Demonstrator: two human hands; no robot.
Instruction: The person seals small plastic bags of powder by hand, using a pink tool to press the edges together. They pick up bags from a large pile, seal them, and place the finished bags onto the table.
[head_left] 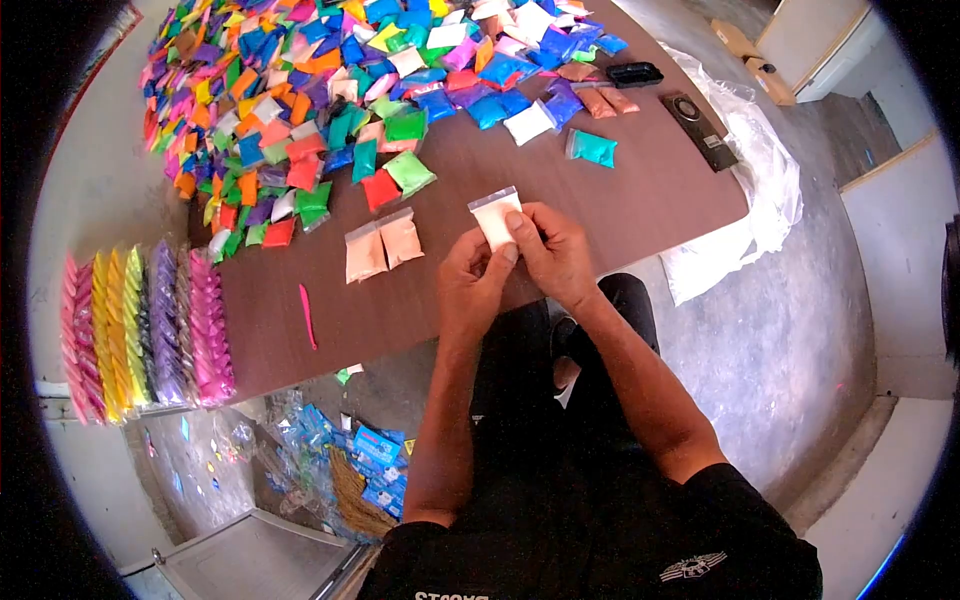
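Between my two hands, above the near edge of the brown table (560, 210), is a small clear packet with white filling (492, 212). My left hand (472, 275) pinches its lower left side, thumb on the front. On the other side my right hand (552, 250) grips the packet's right edge with thumb and fingers. Two peach packets (385, 246) lie side by side on the table, left of my hands. Farther left lies a thin pink stick-like tool (307, 316).
A large pile of colourful packets (330, 80) covers the far left. Bundles of twisted coloured packs (150, 330) stand at the left edge. At right lie a black object (634, 74), a dark flat device (698, 130) and white plastic sheeting (735, 240). A straw broom (355, 490) is below.
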